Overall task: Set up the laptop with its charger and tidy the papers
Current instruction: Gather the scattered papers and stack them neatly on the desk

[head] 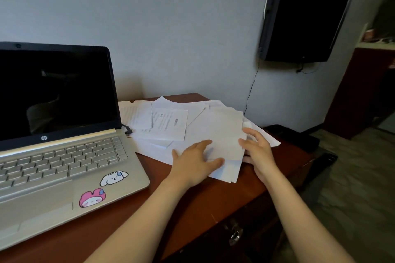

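Pale, faintly textured wall backs a reddish-brown wooden worktop (213,203) with a glossy finish, and a dark flat television (303,13) hangs tilted on the wall at the upper right, a thin black cord trailing down from it. On the left of the worktop stands an open laptop (59,151), its silver metal body matte, its screen black and reflective, two cartoon stickers on the palm rest; its left side is cut off by the frame edge. A black charger plug (127,131) sits in the laptop's right side by the hinge, the rest of its cable hidden behind the papers (192,126), which lie in a loose, overlapping white heap to the right of the laptop, some sheets printed with text too small to read. The left hand (195,161) lies flat on the near sheets, fingers spread, gripping nothing. The right hand (256,149) is half open at the heap's right edge, fingers curled over the top sheets, thumb underneath them. A metal drawer handle (235,235) shows dimly below the worktop edge, and dull patterned flooring fills the right.
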